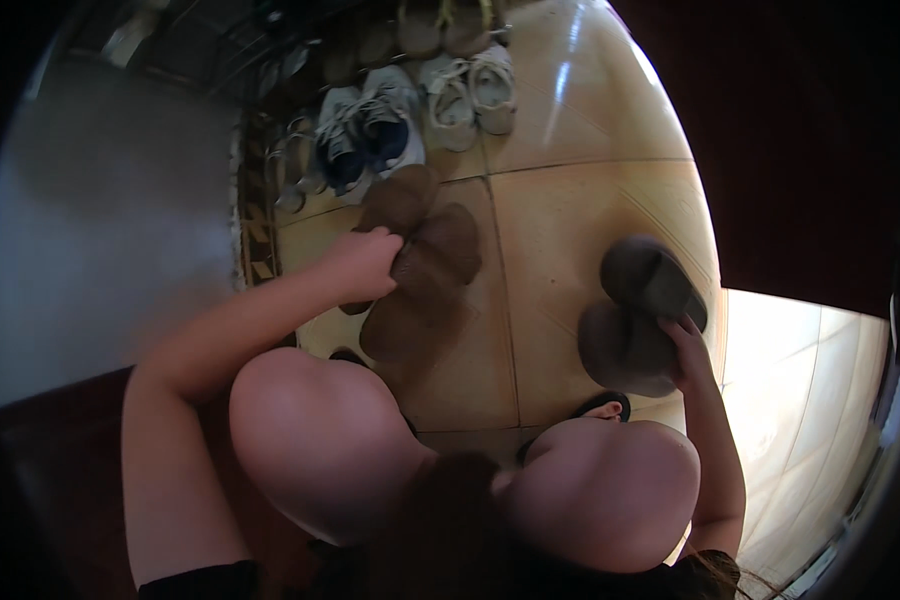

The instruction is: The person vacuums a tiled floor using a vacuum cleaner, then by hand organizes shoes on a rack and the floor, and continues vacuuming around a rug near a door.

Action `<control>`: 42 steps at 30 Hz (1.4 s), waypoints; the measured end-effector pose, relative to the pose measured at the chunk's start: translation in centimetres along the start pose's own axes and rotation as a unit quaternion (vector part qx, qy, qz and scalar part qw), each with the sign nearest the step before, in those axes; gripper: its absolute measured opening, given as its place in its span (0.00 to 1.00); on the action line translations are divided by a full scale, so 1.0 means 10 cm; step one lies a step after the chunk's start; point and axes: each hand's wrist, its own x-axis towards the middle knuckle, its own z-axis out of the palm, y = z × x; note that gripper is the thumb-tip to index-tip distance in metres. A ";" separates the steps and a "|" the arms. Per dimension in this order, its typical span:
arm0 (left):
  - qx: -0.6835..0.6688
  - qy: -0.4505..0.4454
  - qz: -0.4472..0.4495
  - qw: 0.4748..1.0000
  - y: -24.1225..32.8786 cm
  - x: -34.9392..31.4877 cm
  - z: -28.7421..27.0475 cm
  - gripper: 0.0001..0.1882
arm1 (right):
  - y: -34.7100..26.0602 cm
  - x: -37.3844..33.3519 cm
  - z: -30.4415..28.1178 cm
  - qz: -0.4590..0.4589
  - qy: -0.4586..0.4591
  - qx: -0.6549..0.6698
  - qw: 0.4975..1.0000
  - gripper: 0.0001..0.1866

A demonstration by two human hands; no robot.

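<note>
My left hand [372, 265] is closed around a pair of brown slippers [440, 245], held above the floor tiles in front of my left knee. Their straps lie close together under my fingers. Off to the right, my right hand [686, 350] grips a pair of dark grey slippers [630, 345] by their near side, thumb and fingers wrapped on the edge. Both pairs are slightly blurred, and the hidden fingertips do not show.
Blue-and-white sneakers [370, 125] and white sneakers [470, 100] stand in a row beyond my hands. More shoes sit on a rack [410, 35] behind them. A pale panel [120, 200] rises at the left; a dark red surface [800, 150] bounds the right. My bent knees are close below.
</note>
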 end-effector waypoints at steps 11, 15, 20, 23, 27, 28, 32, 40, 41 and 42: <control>-0.053 0.114 -0.320 0.939 -1.28 -0.59 1.19 0.19 | -0.01 0.44 2.20 0.156 -0.125 -0.026 0.979 0.09; -0.071 0.160 -0.367 0.914 -1.75 -0.53 1.47 0.22 | 0.24 0.51 2.68 0.194 -0.141 0.086 0.967 0.16; -0.078 0.110 -0.349 0.927 -1.67 -0.46 1.41 0.26 | 0.25 0.63 2.93 0.118 -0.197 -0.377 0.897 0.27; -0.114 0.149 -0.291 0.938 -1.26 -0.45 1.13 0.29 | 0.33 0.91 2.77 -0.052 -0.206 -0.591 0.778 0.26; -0.303 -0.006 -0.182 0.935 -0.91 -0.32 1.24 0.41 | 0.25 0.69 2.86 -0.070 -0.202 -0.630 0.747 0.26; -0.336 0.056 -0.153 0.928 -0.83 -0.25 1.39 0.40 | 0.27 0.68 2.84 -0.092 -0.233 -0.605 0.756 0.27; -0.354 0.088 -0.210 0.907 -0.76 -0.05 1.59 0.33 | 0.17 0.50 3.11 -0.008 -0.329 -0.541 0.774 0.29; -0.281 0.230 -0.196 0.911 -1.00 0.05 1.62 0.14 | 0.40 0.59 3.17 0.095 -0.433 -0.403 0.801 0.35; -0.278 0.231 -0.190 0.913 -1.01 0.04 1.63 0.14 | 0.41 0.61 3.16 0.092 -0.436 -0.410 0.796 0.35; -0.267 0.235 -0.192 0.915 -1.02 0.03 1.63 0.14 | 0.43 0.64 3.14 0.074 -0.428 -0.408 0.803 0.34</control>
